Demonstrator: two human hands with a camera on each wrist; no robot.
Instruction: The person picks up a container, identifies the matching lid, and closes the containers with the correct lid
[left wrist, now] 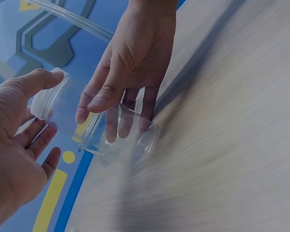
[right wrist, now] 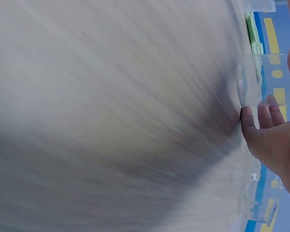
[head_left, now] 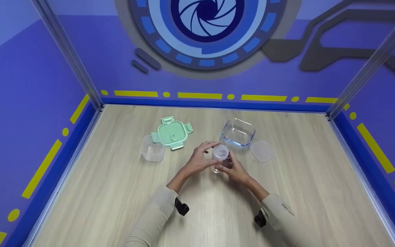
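Note:
In the head view a clear jar [head_left: 217, 169] stands at the middle of the table between my two hands. Its translucent round lid [head_left: 220, 152] faces up, and my left hand [head_left: 197, 162] holds it by the rim. The left wrist view has my thumb and fingers on opposite sides of that ridged lid [left wrist: 47, 100]. Lower down, my right hand [head_left: 237, 171] grips the jar's side with thumb and fingers. The jar's flared base [left wrist: 146, 145] shows past those fingers. From the right wrist, the jar [right wrist: 253, 79] looks see-through, its base close to the tabletop.
Behind my hands stands a square glass container [head_left: 238, 134], with a translucent flat lid [head_left: 262, 151] to its right. Left of my hands, a green clip lid [head_left: 172, 134] overlaps a translucent plastic box [head_left: 153, 152]. Blue panels [head_left: 91, 65] wall in the table [head_left: 307, 192].

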